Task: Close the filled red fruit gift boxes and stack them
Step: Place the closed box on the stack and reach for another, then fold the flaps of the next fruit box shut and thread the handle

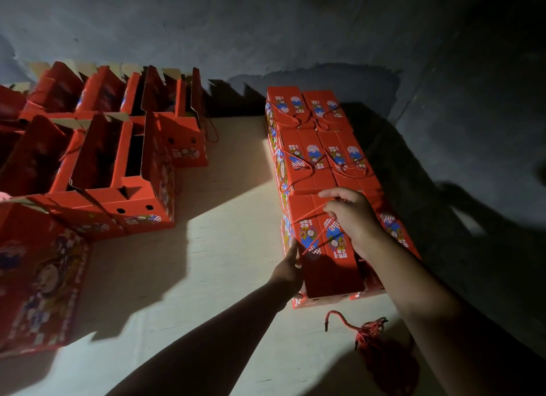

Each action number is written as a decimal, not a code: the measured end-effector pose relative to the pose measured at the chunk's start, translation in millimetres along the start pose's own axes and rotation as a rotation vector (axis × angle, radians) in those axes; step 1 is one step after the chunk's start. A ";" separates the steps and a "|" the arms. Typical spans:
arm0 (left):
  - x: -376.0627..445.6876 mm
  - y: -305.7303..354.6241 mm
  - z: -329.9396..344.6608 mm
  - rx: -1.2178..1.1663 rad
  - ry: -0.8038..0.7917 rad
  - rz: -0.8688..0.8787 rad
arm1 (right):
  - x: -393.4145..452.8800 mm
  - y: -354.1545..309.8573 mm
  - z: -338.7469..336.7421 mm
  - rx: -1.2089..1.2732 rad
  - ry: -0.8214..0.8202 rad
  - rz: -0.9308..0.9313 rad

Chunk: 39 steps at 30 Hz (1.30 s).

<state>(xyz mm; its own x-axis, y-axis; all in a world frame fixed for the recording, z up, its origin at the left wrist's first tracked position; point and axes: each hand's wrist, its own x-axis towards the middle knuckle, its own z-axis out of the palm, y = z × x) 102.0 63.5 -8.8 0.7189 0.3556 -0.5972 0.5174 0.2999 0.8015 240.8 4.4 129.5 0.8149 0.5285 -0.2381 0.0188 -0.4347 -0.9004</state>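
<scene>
Along the left edge of the floor area, open red gift boxes (130, 165) are seen packed in rows, flaps raised, interiors too dark to read. One closed box (38, 292) is laid printed side up at the near-left corner. A strip of pale floor (224, 218), partly lit and partly in shadow, separates this group from the stack on the right.

Left hand (288, 270) is pressed flat against the left side wall of the nearest closed box (322, 248), fingers straight, nothing gripped.

Closed boxes are stacked against the dark wall (295, 26) at the right: a far pair (304, 106), a middle pair (325, 156) and the near pair, tops level and touching end to end. Red cord handles are draped over the lids.

Right hand (353, 215) is held over the nearest box top, fingers curled, the box's red cord handle (313, 212) pinched between thumb and fingertips and pulled taut. The neighbouring box (396, 230) is partly covered by the right forearm.

A loose bundle of red cords (369, 329) is left on the floor just in front of the stack, near the right arm. The right side of the scene is too dark for detail.
</scene>
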 end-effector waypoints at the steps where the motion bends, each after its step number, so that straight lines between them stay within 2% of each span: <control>1: 1.5 0.2 -0.2 0.004 -0.006 0.004 | 2.2 2.3 -1.0 -0.022 0.010 -0.004; 5: 3.5 -6.5 -2.9 0.020 -0.008 0.035 | 11.2 18.4 10.3 -0.214 -0.012 -0.030; 10: -1.9 -18.4 -29.7 0.104 0.080 0.087 | 6.7 58.0 58.6 -0.549 -0.046 -0.126; 13: -4.3 -24.4 -72.8 0.159 0.212 0.096 | -3.2 85.9 79.5 -0.751 -0.091 -0.126; 18: -10.7 -28.2 -181.0 0.238 0.513 0.098 | -16.4 117.9 97.3 -0.936 -0.032 -0.248; 22: -13.9 -22.3 -264.8 0.266 0.691 0.061 | -24.8 124.9 91.1 -1.065 -0.077 -0.302; 27: -12.4 -19.5 -327.5 0.038 0.747 0.032 | -29.4 125.9 83.3 -1.029 -0.073 -0.420; 29: -8.8 -17.5 -338.4 -0.070 0.773 0.030 | -28.3 126.4 81.0 -1.047 -0.075 -0.464; 35: 15.4 -14.0 -360.2 -0.194 0.838 -0.011 | -21.7 125.3 78.7 -1.128 0.002 -0.554; 39: 25.9 -16.1 -362.0 -0.419 0.818 -0.009 | -18.2 125.3 78.9 -1.176 0.023 -0.572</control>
<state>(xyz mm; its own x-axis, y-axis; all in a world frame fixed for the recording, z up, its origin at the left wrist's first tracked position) -55.7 388.4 -48.6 0.0812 0.8194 -0.5675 0.1956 0.5452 0.8151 182.6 -2.1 -7.7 0.5323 0.8421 0.0871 0.8458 -0.5333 -0.0132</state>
